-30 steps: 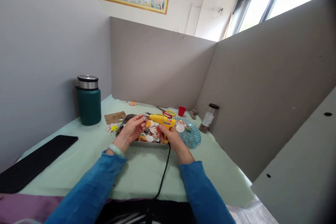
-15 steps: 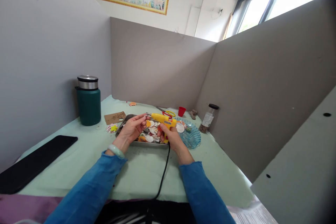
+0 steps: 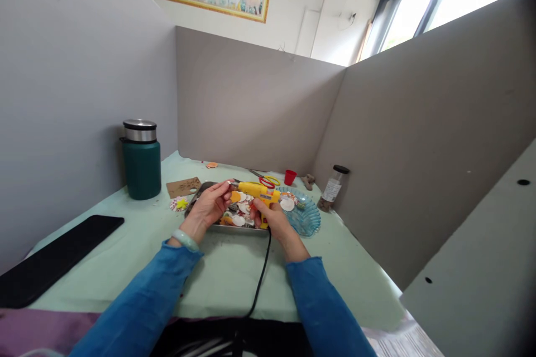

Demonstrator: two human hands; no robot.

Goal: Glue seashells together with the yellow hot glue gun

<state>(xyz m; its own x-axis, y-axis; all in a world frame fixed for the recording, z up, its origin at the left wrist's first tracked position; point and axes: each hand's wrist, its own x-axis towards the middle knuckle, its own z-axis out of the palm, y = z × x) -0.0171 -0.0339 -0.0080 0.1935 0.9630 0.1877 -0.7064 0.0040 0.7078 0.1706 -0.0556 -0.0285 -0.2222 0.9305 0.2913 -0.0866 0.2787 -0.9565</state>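
Note:
A yellow hot glue gun point(image 3: 258, 191) is gripped by its handle in my right hand point(image 3: 274, 217), nozzle pointing left. Its black cord point(image 3: 263, 276) drops to the table's front edge. My left hand point(image 3: 212, 202) is closed in a pinch close to the nozzle; whatever sits between its fingertips is too small to make out. Beneath both hands lies a metal tray point(image 3: 238, 230) with many seashells point(image 3: 238, 220) in it, partly hidden by the hands.
A blue shell-shaped plate point(image 3: 312, 220) stands to the right, near a jar with a black lid point(image 3: 334, 188). Behind are a red cup point(image 3: 290, 177) and scissors point(image 3: 270, 181). On the left are a green thermos point(image 3: 141, 167), cardboard point(image 3: 183, 187), a yellow flower piece point(image 3: 181, 204) and a black mat point(image 3: 62, 256).
The glue gun and my left fingertips have shifted very slightly left. Both hands keep their hold, and nothing else has moved noticeably.

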